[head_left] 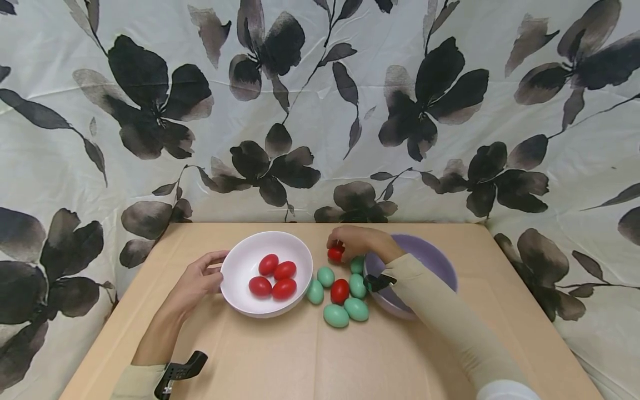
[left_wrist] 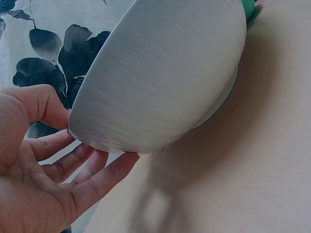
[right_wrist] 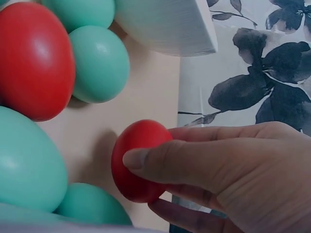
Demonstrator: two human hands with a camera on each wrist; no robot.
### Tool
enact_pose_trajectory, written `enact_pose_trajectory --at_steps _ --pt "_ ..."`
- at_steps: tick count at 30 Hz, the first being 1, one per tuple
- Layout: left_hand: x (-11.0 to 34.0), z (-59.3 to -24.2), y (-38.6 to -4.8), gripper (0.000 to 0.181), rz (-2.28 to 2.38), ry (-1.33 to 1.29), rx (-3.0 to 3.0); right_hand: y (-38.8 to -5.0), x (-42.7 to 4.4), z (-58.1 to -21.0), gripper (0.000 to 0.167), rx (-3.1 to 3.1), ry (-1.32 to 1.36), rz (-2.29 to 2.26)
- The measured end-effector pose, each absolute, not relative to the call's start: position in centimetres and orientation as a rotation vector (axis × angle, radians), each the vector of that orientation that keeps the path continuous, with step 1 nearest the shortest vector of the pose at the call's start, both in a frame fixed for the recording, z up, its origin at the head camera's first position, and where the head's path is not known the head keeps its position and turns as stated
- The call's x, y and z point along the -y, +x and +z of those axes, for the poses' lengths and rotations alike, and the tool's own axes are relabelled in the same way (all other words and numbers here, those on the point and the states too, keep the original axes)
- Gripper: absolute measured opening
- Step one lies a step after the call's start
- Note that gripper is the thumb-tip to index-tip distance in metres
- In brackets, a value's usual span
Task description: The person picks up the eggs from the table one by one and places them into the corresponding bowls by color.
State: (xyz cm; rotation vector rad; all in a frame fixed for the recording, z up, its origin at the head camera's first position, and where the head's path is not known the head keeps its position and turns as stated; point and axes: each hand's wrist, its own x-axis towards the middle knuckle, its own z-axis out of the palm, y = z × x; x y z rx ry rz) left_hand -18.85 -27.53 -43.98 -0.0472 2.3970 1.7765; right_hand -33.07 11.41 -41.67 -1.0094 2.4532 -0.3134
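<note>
In the head view a white bowl (head_left: 267, 304) holds several red eggs (head_left: 260, 286). My left hand (head_left: 200, 280) grips its left rim; in the left wrist view the thumb and fingers (left_wrist: 104, 187) pinch the bowl's edge (left_wrist: 160, 82). My right hand (head_left: 362, 240) pinches a red egg (head_left: 335, 254) beyond the green eggs. The right wrist view shows that egg (right_wrist: 138, 177) between thumb and fingers of the hand (right_wrist: 243, 170). Another red egg (head_left: 339, 291) lies among several green eggs (head_left: 336, 315) between the two bowls.
A purple bowl (head_left: 432, 258) stands right of the eggs, partly under my right forearm. The wooden table (head_left: 280, 361) reaches back to a cloth with dark flowers (head_left: 350, 166).
</note>
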Motion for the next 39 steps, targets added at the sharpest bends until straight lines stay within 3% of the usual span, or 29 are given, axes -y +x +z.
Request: enact_pose_trajectory --at_steps 39 --pt "27.7 -44.2 -19.0 0.061 1.776 -0.039 -2.393 -31.2 -9.9 -36.0 0.04 -2.384 -1.273 -0.519"
